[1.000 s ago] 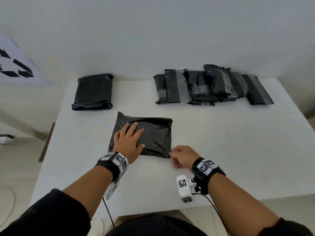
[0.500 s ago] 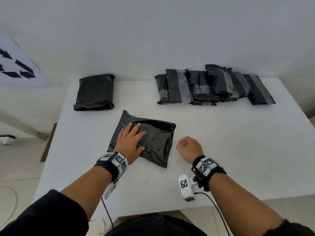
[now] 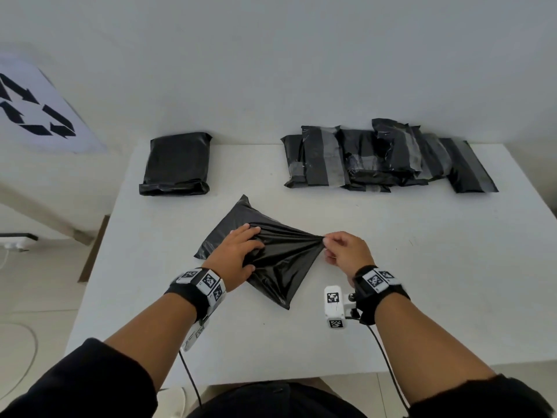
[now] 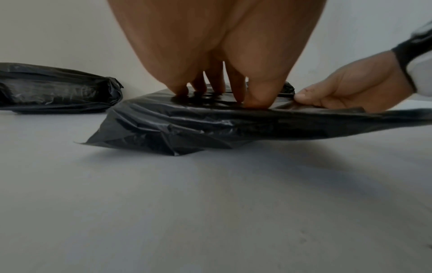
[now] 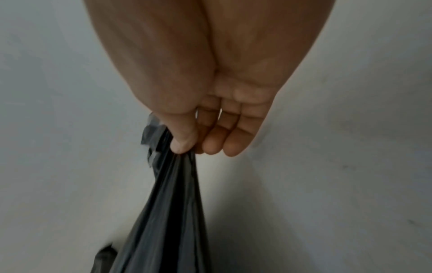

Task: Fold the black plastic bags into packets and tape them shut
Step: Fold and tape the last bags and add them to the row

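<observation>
1. Left hand [image 3: 238, 254] pressed flat, fingers straight and spread, on the black bag [image 3: 280, 260], pinning its left half to the tabletop [image 3: 422, 267].
2. Right hand [image 3: 346, 251] pinched the bag's right corner between thumb and fingertips [image 5: 210, 146], the film gathered into taut pleats.
3. The bag lay near the tabletop's front edge, its stretched axis running from the left hand to the right hand.
4. Any fold likely turned on that corner: it sat to the right of the pinned half, so the right hand was the nearer one to carry it across.
5. Taped packets [image 3: 388, 158] lay behind the bag to the right, an untaped packet [image 3: 176, 162] behind to the left.
</observation>
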Action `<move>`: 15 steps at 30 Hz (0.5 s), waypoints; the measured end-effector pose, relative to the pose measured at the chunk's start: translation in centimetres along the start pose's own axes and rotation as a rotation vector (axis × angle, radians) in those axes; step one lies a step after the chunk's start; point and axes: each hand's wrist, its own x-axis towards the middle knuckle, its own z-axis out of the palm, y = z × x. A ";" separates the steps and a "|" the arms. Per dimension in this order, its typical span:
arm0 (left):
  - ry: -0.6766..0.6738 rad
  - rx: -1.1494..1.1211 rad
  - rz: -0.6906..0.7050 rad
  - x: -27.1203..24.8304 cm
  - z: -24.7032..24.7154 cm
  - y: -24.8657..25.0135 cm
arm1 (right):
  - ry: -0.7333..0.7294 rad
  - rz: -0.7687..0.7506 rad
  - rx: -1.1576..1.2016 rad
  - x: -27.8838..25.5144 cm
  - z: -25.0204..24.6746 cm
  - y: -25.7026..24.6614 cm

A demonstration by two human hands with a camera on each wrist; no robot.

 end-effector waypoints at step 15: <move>0.009 -0.010 0.000 0.3 0.1 0.0 | -0.133 -0.141 -0.251 -0.4 1.0 -0.8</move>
